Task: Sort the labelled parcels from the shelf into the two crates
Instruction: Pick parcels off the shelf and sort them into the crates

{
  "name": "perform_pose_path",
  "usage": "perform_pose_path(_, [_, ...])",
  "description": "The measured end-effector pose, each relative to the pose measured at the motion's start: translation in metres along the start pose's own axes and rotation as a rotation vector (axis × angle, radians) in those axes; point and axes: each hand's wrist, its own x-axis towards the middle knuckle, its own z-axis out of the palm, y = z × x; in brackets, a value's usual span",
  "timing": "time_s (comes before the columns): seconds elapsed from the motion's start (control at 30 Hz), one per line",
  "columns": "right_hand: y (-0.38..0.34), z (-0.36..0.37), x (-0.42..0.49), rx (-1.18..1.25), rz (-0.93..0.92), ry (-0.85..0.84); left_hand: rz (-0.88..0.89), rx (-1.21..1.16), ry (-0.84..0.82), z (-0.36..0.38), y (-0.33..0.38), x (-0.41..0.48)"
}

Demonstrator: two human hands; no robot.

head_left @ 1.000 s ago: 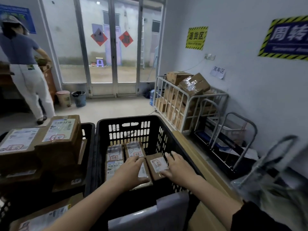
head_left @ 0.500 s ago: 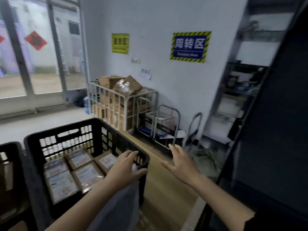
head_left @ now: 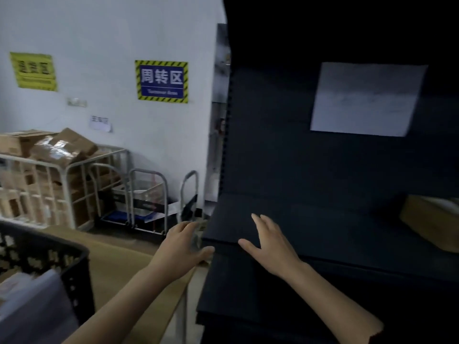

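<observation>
**Head view.** The left hand and the right hand are hovering at the front of the dark shelf, and both are holding nothing. The left fingers are lying spread and loosely bent, with the thumb just beside the shelf's front left corner. The right fingers are stretching out straight and apart, palm down over the board. Whether either hand is touching the board cannot be told.

This empty, open posture is judged to be preparing a pick-up. A brown parcel is sitting on the same board, well to the right of the right fingertips. It is partly cut off by the frame edge, and its label is not readable. One black crate is standing behind and to the left of the left wrist; the second crate is not showing. A pale sheet is hanging on the shelf's back panel above the fingers.

**Room for moving.** The stretch of board between the right fingertips and the parcel appears open, so a sideways reach looks unobstructed. The shelf's front edge is running under the right palm. A carry toward the crate is likely needing clearance past that left corner and over the crate's rim.
</observation>
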Motion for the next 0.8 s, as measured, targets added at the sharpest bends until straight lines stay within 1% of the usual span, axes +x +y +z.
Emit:
perform_pose_path(0.13, [0.064, -0.039, -0.049, -0.024, 0.085, 0.044, 0.078, 0.037, -0.03, 0.042, 0.069, -0.001])
perform_pose_path(0.33, [0.158, -0.09, -0.122, -0.078, 0.193, 0.086, 0.184, 0.264, -0.039, 0.103, 0.176, -0.009])
perform_pose_path(0.47, [0.214, -0.119, -0.165, -0.144, 0.273, 0.102, 0.259, 0.333, -0.083, 0.142, 0.239, -0.015])
perform_pose_path(0.6, [0.261, -0.142, -0.2, -0.168, 0.367, 0.127, 0.346, 0.402, -0.124, 0.171, 0.286, -0.017])
perform_pose_path(0.8, [0.312, -0.165, -0.233, -0.254, 0.463, 0.164, 0.448, 0.478, -0.178, 0.206, 0.339, -0.002])
